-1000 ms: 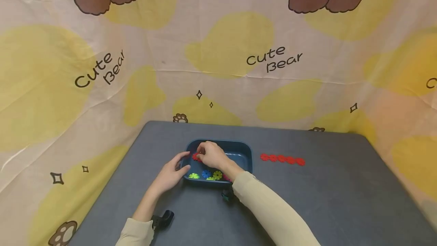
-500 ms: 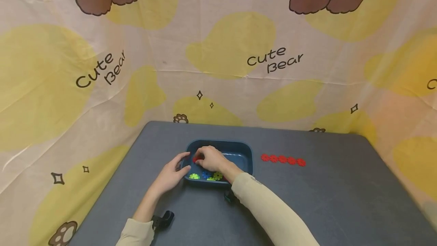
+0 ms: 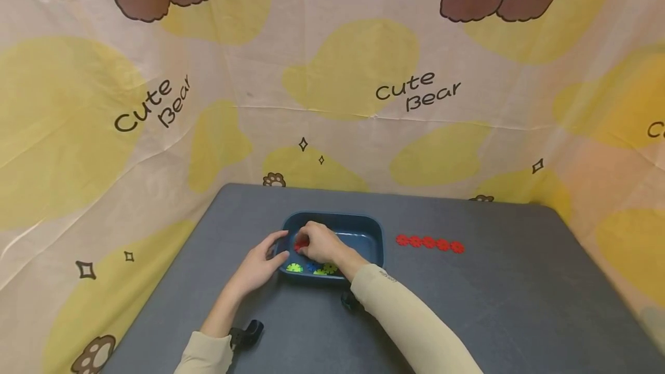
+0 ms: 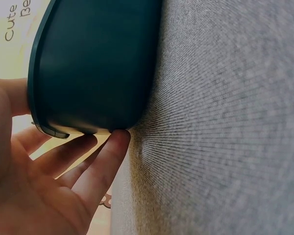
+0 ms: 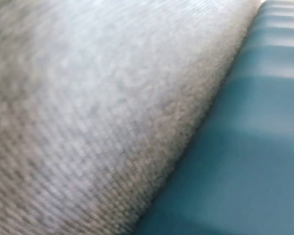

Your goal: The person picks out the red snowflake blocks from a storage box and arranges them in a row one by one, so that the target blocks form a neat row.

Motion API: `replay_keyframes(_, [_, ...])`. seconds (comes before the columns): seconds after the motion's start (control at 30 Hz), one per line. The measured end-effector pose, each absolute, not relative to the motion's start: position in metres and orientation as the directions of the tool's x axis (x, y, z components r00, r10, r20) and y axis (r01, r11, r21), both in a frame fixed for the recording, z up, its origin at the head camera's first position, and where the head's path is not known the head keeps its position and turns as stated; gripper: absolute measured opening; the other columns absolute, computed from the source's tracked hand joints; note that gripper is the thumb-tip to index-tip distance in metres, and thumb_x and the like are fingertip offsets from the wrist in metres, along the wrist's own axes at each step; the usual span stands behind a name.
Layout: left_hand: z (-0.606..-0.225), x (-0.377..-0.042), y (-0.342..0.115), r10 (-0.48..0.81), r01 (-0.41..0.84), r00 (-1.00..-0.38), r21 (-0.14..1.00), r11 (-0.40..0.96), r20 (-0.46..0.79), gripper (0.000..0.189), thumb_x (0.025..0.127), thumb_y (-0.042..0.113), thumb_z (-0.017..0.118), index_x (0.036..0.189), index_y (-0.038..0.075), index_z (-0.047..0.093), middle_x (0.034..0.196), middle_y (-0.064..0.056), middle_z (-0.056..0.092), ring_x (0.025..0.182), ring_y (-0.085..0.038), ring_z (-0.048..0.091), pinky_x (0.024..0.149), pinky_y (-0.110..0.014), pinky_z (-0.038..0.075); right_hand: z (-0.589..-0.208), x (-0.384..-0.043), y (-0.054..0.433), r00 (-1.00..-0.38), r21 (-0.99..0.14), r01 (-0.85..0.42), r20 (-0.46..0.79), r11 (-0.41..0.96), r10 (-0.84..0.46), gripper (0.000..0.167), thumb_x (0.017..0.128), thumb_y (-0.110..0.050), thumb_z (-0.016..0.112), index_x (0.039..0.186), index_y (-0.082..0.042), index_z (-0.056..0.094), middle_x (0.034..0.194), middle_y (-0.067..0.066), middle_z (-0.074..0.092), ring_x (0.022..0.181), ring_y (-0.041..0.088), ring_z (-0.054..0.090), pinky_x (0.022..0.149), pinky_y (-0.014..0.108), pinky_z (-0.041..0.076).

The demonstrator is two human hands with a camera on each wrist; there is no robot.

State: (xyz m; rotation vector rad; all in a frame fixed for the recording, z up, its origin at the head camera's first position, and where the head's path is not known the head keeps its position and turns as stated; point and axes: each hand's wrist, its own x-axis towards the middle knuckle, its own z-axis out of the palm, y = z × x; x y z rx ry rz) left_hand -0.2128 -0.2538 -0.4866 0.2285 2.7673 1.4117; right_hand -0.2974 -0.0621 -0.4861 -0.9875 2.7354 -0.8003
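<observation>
A dark blue plastic tray [image 3: 363,225] stands on the grey table, with several notched plastic discs inside. My left hand [image 3: 261,263] holds its left end. In the left wrist view, the left hand's fingers [image 4: 105,164] lie against the outer wall, and one digit passes over the rim. My right hand [image 3: 321,244] reaches into the tray's left half and pinches a red notched disc [image 3: 299,245], mostly covered by the fingers. Near the front wall lie a yellow-green disc [image 3: 294,268], a blue disc [image 3: 312,267] and another yellow-green disc [image 3: 329,268]. The right wrist view shows only tray wall and cloth.
Right of the tray, several red discs lie in a touching row [image 3: 429,242] on the table [image 3: 499,299]. A printed cloth [image 3: 332,91] hangs behind and beside the table. Dark wrist-worn devices [image 3: 248,335] sit under the forearms.
My right hand has lowered slightly within the tray with the red disc at its fingertips. The left hand stays at the tray's left end.
</observation>
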Motion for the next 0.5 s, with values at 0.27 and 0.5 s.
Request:
replay_keyframes(0.27, [-0.487, -0.212, -0.253, 0.146, 0.119, -0.988, 0.810, 0.574, 0.042, 0.053, 0.102, 0.021, 0.062, 0.152, 0.014, 0.045, 0.158, -0.020, 0.040, 0.143, -0.042, 0.041, 0.111, -0.058, 0.038, -0.483, -0.296, -0.056, -0.792, -0.557, -0.510, 0.007, 0.655, -0.611, 0.019, 0.088, -0.015, 0.079, 0.106, -0.010, 0.076, 0.095, -0.002, 0.058, 0.083, 0.012, 0.052, 0.072, 0.026, 0.049])
replay_keyframes(0.5, [-0.487, -0.212, -0.255, 0.137, 0.110, -0.990, 0.807, 0.580, 0.036, 0.053, 0.102, 0.023, 0.062, 0.152, 0.015, 0.044, 0.158, -0.021, 0.040, 0.142, -0.043, 0.042, 0.111, -0.059, 0.038, -0.479, -0.295, -0.047, -0.810, -0.567, -0.477, -0.014, 0.672, -0.587, 0.021, 0.087, -0.015, 0.082, 0.106, -0.010, 0.076, 0.099, 0.000, 0.060, 0.091, 0.014, 0.055, 0.081, 0.029, 0.052])
